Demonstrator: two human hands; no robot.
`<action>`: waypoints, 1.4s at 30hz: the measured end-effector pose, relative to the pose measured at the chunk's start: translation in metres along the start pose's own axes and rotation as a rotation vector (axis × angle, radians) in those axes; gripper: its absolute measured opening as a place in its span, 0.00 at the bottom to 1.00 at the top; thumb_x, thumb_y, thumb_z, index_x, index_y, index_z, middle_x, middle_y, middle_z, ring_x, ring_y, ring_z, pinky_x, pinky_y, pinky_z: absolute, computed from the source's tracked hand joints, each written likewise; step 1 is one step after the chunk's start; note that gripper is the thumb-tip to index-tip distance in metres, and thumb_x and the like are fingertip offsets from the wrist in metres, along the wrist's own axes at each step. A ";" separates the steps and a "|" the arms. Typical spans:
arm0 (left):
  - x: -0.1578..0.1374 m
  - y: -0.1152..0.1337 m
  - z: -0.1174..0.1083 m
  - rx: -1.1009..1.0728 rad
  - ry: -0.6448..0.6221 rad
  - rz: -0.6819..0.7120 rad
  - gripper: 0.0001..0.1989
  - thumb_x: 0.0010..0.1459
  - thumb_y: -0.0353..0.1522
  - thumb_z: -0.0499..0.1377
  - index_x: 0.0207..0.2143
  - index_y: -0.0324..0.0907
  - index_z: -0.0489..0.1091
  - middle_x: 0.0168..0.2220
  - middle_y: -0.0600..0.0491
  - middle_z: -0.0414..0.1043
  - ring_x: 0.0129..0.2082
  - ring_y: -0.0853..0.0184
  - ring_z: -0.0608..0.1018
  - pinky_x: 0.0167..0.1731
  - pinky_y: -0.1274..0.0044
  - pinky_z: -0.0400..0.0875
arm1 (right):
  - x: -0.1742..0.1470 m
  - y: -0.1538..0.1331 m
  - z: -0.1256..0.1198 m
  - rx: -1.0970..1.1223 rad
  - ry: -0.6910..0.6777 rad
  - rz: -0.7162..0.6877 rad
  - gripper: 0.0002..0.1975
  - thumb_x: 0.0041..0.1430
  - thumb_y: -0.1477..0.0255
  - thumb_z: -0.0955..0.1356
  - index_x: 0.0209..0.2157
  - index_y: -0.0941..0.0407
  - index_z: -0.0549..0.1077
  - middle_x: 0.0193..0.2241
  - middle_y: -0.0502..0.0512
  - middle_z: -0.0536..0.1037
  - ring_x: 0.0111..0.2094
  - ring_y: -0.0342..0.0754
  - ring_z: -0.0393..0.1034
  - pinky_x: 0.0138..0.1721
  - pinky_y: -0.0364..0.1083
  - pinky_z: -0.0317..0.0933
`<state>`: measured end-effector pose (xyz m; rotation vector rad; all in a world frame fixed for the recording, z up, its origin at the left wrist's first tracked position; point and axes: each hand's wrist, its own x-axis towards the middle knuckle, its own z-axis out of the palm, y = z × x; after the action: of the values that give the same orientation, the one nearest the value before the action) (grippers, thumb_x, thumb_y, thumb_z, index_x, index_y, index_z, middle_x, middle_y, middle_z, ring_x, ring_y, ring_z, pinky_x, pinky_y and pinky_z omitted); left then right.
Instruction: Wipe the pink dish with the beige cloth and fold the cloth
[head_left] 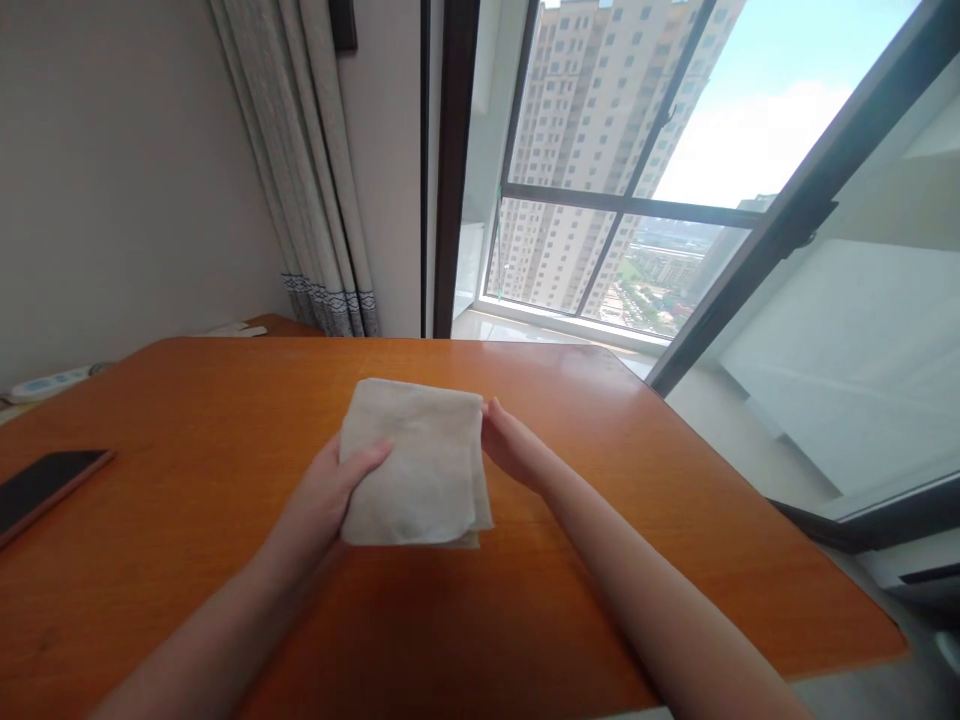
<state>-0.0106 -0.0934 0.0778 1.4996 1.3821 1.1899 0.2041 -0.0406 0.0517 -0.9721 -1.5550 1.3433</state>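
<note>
An off-white folded cloth [412, 460] is held up over the wooden table, its layers showing at the lower right corner. My left hand [330, 500] grips it by the left side, thumb lying across the front and fingers hidden behind. At the upper right edge, my right hand [514, 445] is closed against the cloth, its thumb pointing up beside the edge. The fingertips of that hand are partly out of sight behind the fabric.
The reddish-brown table [210, 430] spreads under both arms. A dark phone-like device [49, 485] lies at its left edge. Farther back on the left is a white power strip [52, 383]. A grey curtain [300, 170] and a large window [622, 200] stand beyond.
</note>
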 end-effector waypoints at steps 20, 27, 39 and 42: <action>0.048 -0.070 0.051 0.429 -0.145 0.469 0.11 0.57 0.37 0.53 0.41 0.43 0.66 0.60 0.44 0.55 0.61 0.56 0.58 0.59 0.59 0.53 | -0.007 0.004 0.000 -1.027 0.047 -0.223 0.12 0.53 0.73 0.64 0.40 0.53 0.71 0.45 0.55 0.72 0.39 0.49 0.68 0.39 0.45 0.60; 0.048 -0.068 0.051 0.371 -0.195 0.407 0.11 0.54 0.39 0.56 0.36 0.42 0.65 0.63 0.43 0.49 0.63 0.56 0.54 0.60 0.61 0.51 | 0.003 0.015 0.009 -1.216 -0.023 -0.138 0.10 0.54 0.69 0.66 0.39 0.55 0.68 0.40 0.57 0.73 0.35 0.50 0.69 0.34 0.45 0.58; 0.052 -0.071 0.060 -0.510 -0.097 -0.053 0.26 0.53 0.37 0.58 0.54 0.47 0.57 0.54 0.48 0.63 0.50 0.62 0.71 0.47 0.70 0.68 | -0.003 0.020 0.013 -1.482 -0.026 -0.263 0.09 0.60 0.66 0.62 0.39 0.56 0.67 0.39 0.55 0.74 0.31 0.46 0.69 0.24 0.44 0.51; 0.050 -0.066 0.060 -0.715 -0.185 -0.165 0.23 0.52 0.35 0.58 0.51 0.47 0.59 0.45 0.52 0.68 0.36 0.68 0.74 0.35 0.74 0.72 | -0.004 0.022 0.021 -1.493 -0.023 -0.327 0.09 0.61 0.69 0.60 0.40 0.55 0.67 0.37 0.55 0.73 0.30 0.45 0.68 0.23 0.45 0.48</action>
<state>0.0271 -0.0321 0.0058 0.9368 0.8042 1.2258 0.1864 -0.0490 0.0274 -1.3694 -2.5567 -0.2663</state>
